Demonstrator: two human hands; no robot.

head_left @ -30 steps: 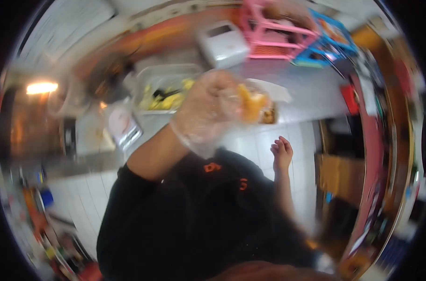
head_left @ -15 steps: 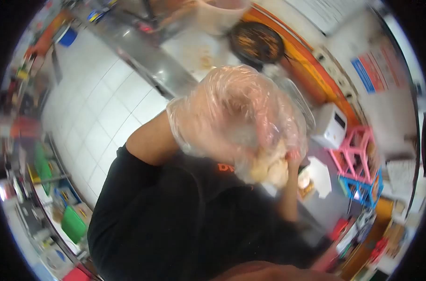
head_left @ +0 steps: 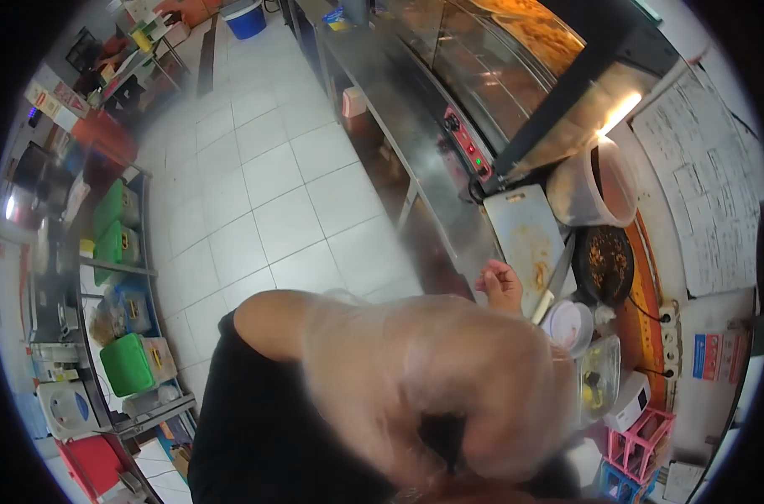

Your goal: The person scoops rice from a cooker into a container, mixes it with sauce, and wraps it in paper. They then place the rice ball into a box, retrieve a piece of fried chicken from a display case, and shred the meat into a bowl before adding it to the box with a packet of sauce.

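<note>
My left hand (head_left: 474, 378), inside a loose clear plastic glove or bag, fills the lower middle, large and blurred. Its fingers and thumb curve apart around a dark gap, with nothing visible between them. Beyond it, my bare right hand (head_left: 501, 284) shows near the edge of a stained white cutting board (head_left: 525, 231), its fingers curled in and nothing visible in them. The right forearm is mostly hidden behind the plastic. A knife (head_left: 556, 281) with a pale handle lies beside the board, next to a round white container (head_left: 567, 326).
A lit glass display case (head_left: 499, 67) stands over the metal counter (head_left: 399, 126). A dark pan (head_left: 603, 265), a clear bucket (head_left: 596, 185) and a clear tub (head_left: 599, 378) line the wall side. Green-lidded boxes (head_left: 128, 365) sit on the left shelves.
The view has swung, bringing the display case and more counter into sight. My hands have separated; the right reaches toward the board. The pale food between them is no longer visible.
</note>
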